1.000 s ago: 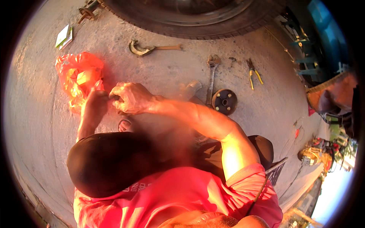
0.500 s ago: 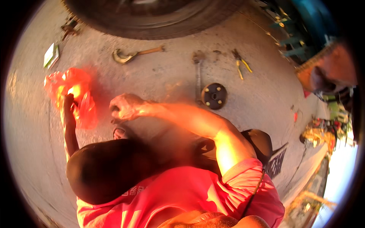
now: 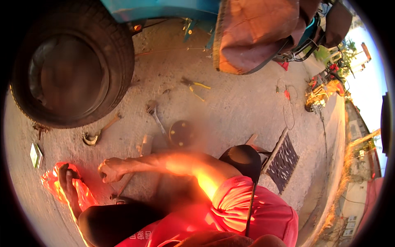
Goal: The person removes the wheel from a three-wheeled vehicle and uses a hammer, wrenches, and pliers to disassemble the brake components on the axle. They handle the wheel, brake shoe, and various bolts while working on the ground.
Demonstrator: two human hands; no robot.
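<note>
My left hand [image 3: 69, 185] is at the red translucent plastic bag [image 3: 84, 195] on the ground at the lower left, its fingers bent against the bag. Just right of it, my right hand [image 3: 110, 170] is closed into a fist above the concrete; whatever it may hold is hidden. A hammer [image 3: 145, 146] lies partly behind my right forearm. Beyond that arm are an adjustable wrench [image 3: 157, 120] and a dark round plate with studs [image 3: 181, 132], which looks blurred. A curved metal tool with a long handle [image 3: 94, 139] lies farther left.
A large tyre [image 3: 119, 78] stands at the upper left beside a blue vehicle body [image 3: 164, 9]. Yellow-handled pliers [image 3: 196, 85] lie mid-ground. A brown cover [image 3: 255, 37] hangs upper right. A dark slotted panel [image 3: 284, 162] is at right, a green-and-white box [image 3: 36, 155] at far left.
The view has swung right and upward, showing more of the tyre, vehicle and brown cover. My left hand remains at the bag; my right hand stays closed beside it.
</note>
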